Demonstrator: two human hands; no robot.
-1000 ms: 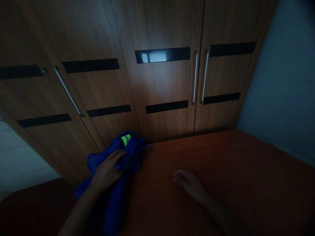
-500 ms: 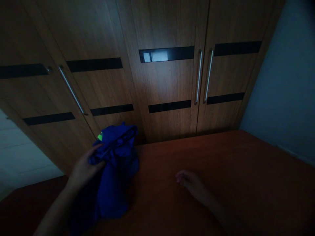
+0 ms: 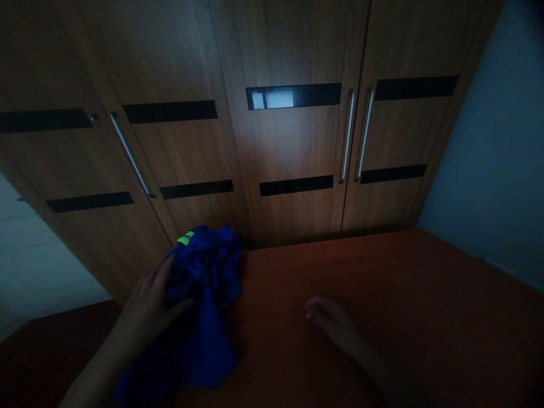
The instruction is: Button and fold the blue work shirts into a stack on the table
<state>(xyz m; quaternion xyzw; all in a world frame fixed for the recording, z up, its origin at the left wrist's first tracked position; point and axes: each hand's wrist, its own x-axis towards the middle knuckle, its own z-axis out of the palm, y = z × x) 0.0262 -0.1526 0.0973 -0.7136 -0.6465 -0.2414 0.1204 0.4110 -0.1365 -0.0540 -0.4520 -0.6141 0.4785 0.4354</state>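
A crumpled blue garment [image 3: 204, 283] lies in a heap on the left part of the reddish-brown wooden surface [image 3: 289, 340]. A bright yellow-green strip with a grey band [image 3: 185, 238] shows at its upper left. My left hand [image 3: 148, 306] is at the garment's left side, thumb and fingers apart, with its fingertips at the cloth; no fabric is visibly pinched. Off to the right, my right hand [image 3: 329, 320] rests low over the wooden surface, its fingers curled in with nothing visible in them. The kind of garment cannot be made out.
Behind the wooden surface stands a wooden wardrobe [image 3: 289, 147] with dark horizontal strips and long metal handles [image 3: 347, 136]. A bluish wall [image 3: 501, 170] closes off the right side. Pale panels [image 3: 42, 255] show at the far left. The light is dim.
My left hand has loosened from the garment and drawn slightly down and back. The cloth has sagged lower and spread out on the surface. My right hand has hardly moved.
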